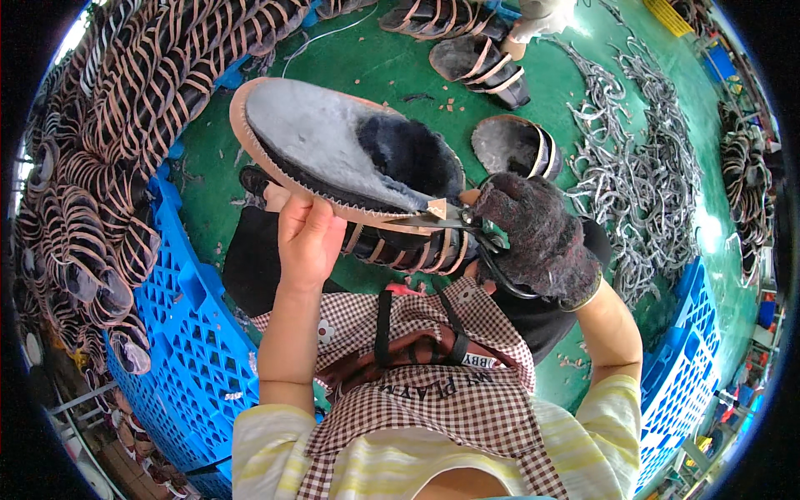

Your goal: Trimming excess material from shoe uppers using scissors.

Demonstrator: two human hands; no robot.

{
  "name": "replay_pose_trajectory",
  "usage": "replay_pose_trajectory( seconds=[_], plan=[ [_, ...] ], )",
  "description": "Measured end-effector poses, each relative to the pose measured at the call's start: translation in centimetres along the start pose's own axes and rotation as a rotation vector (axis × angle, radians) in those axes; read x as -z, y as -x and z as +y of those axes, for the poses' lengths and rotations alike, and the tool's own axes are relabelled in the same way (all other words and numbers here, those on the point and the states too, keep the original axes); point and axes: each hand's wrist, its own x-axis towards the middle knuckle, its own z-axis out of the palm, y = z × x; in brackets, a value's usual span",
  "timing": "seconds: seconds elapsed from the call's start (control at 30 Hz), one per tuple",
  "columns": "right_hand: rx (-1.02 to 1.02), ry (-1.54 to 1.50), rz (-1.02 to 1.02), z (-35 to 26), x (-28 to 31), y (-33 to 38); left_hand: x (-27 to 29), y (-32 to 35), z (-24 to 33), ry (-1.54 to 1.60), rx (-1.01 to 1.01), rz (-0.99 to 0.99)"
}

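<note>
My bare left hand (308,242) grips the lower edge of a fur-lined slipper (308,137), thumb on its stitched rim. The slipper is held tilted, its grey fuzzy inside upward, with a dark furry opening toward the right end and a tan band around the edge. My right hand (542,233), in a dark fuzzy glove, is closed around black-handled scissors (454,222). Their blades lie at the tan band near the slipper's right end, beside a small tan tab (437,207). Whether the blades meet the band cannot be made out.
More banded slippers (417,250) lie below the held one, by my lap. Large slipper heaps (192,75) rise at the left beside a blue plastic pallet (179,292). Loose slippers (508,142) and grey strips (642,183) cover the green floor; another blue pallet (683,367) stands right.
</note>
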Motion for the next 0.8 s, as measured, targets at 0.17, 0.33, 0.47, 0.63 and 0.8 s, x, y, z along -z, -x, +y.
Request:
replay_pose_trajectory(
  seconds=[0.17,0.33,0.47,0.63,0.8],
  plan=[
    [-0.007,0.011,0.018,-0.6,-0.3,0.7,-0.2,0.1,0.4,-0.014,0.057,0.030],
    [0.045,0.055,0.161,-1.4,-0.4,-0.5,-0.4,1.1,-0.9,-0.034,0.142,0.030],
    [-0.001,0.069,0.077,-1.9,-0.3,0.2,-1.6,0.7,-0.8,-0.084,0.202,0.161],
    [0.024,0.087,0.147,-1.6,0.1,0.1,0.0,0.9,-1.1,-0.068,0.188,0.071],
    [-0.011,0.182,0.089,-1.2,0.9,0.1,-2.4,0.4,-0.5,-0.096,0.187,0.226]
  ],
)
